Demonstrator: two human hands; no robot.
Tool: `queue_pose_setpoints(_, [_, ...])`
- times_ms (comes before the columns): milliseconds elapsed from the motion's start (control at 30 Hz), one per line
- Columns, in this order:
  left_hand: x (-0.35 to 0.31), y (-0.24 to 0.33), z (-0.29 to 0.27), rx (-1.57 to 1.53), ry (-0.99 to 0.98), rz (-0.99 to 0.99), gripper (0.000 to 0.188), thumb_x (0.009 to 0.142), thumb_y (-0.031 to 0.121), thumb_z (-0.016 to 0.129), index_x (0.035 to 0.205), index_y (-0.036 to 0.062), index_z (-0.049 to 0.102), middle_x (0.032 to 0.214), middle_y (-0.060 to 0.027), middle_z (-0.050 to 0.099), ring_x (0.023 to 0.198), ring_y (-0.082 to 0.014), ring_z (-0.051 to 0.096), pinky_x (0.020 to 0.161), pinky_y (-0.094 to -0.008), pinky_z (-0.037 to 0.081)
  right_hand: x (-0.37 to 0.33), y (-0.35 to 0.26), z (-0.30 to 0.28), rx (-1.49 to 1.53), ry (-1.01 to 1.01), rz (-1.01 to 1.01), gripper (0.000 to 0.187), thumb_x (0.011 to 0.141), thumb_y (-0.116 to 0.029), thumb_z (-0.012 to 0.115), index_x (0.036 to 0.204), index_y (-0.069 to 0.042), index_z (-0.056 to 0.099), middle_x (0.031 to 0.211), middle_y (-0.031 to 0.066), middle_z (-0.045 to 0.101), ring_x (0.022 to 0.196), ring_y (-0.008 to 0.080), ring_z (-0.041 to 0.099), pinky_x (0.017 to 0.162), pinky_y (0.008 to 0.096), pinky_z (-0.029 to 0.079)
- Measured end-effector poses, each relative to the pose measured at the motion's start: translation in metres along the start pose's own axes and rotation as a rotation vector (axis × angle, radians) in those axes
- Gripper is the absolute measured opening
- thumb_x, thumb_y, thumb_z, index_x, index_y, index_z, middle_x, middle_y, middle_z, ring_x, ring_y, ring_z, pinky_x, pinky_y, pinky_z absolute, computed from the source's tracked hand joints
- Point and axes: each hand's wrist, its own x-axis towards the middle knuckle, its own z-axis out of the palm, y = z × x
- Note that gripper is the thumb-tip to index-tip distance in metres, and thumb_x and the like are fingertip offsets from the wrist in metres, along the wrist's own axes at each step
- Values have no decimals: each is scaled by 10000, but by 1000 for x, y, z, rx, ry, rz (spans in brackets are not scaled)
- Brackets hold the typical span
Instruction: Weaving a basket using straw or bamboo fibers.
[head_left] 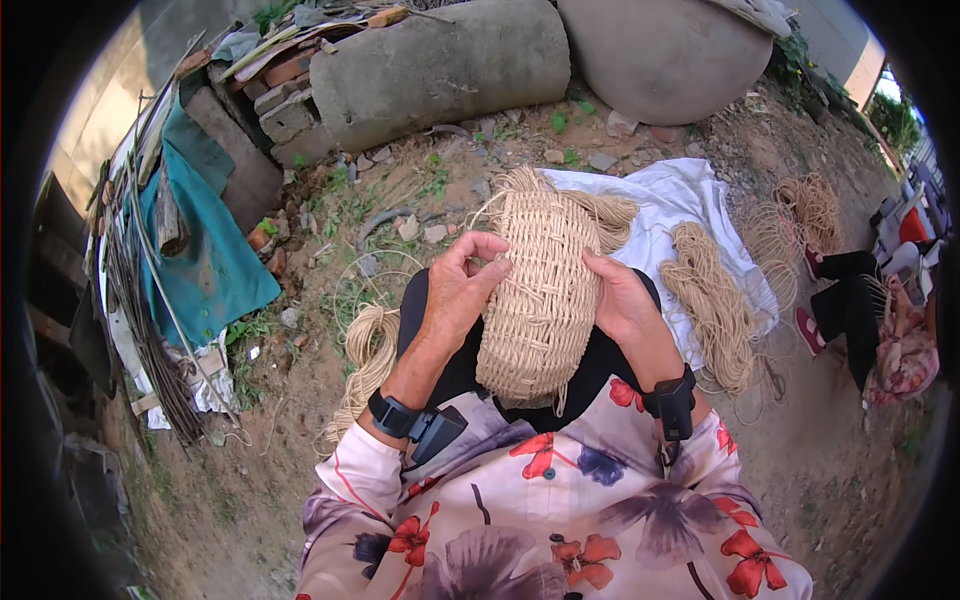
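A tan woven basket (540, 295) of twisted cord rests over my lap, its rounded closed side facing up. Loose cord ends stick out at its far edge, and a short end hangs from the near edge. My left hand (465, 285) is closed at the basket's left edge, thumb and forefinger pinched together against the weave; a thin strand there is hard to make out. Along the right edge, my right hand (628, 300) grips the basket with the thumb on top and the other fingers hidden behind it.
Coils of tan cord (710, 305) lie on a white sheet (680, 185) at the right. Another cord coil (370, 350) sits left of my knee. A concrete cylinder (440, 75) lies at the back, near a teal cloth (205, 230). Another person (900, 340) sits far right.
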Motion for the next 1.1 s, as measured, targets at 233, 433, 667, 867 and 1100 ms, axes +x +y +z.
queue_pose_setpoints(233, [-11, -9, -6, -107, 113, -6, 165, 850, 54, 632, 1013, 43, 611, 884, 10, 570, 724, -56, 501, 650, -215, 433, 20, 4, 14, 62, 48, 113, 322, 929, -108, 531, 1214, 42, 534, 1160, 135, 628, 1057, 236, 623, 952, 382, 496])
queue_pose_setpoints(433, [-12, -17, -17, -79, 108, -13, 175, 869, 77, 617, 1041, 46, 617, 908, -2, 562, 727, -68, 510, 657, -224, 441, 31, 5, 22, -45, 28, 159, 316, 937, -141, 535, 1194, 44, 546, 1150, 137, 631, 1021, 214, 635, 907, 366, 518])
queue_pose_setpoints(667, [-22, -11, -25, 263, -81, 210, 229, 831, 141, 667, 1052, 87, 650, 1076, -61, 502, 835, -133, 531, 686, -254, 470, -5, -17, 11, -1330, 310, -233, 194, 889, -233, 621, 911, -44, 656, 699, 95, 640, 620, 151, 622, 552, 316, 489])
queue_pose_setpoints(867, [-14, -3, -14, 394, -26, 359, 209, 798, 96, 674, 1006, 88, 652, 1048, -60, 525, 817, -139, 517, 668, -257, 460, -37, -14, 62, -1451, -69, -638, 110, 809, -98, 658, 895, -42, 617, 782, 85, 571, 630, 191, 582, 566, 300, 458])
queue_pose_setpoints(1100, [-17, -2, -9, 317, 9, 237, 139, 834, 98, 645, 962, 45, 637, 1038, -38, 515, 780, -111, 512, 678, -250, 437, -32, -5, 53, -1519, -188, -812, 112, 778, -5, 659, 841, -31, 572, 790, 66, 517, 656, 174, 552, 576, 286, 444])
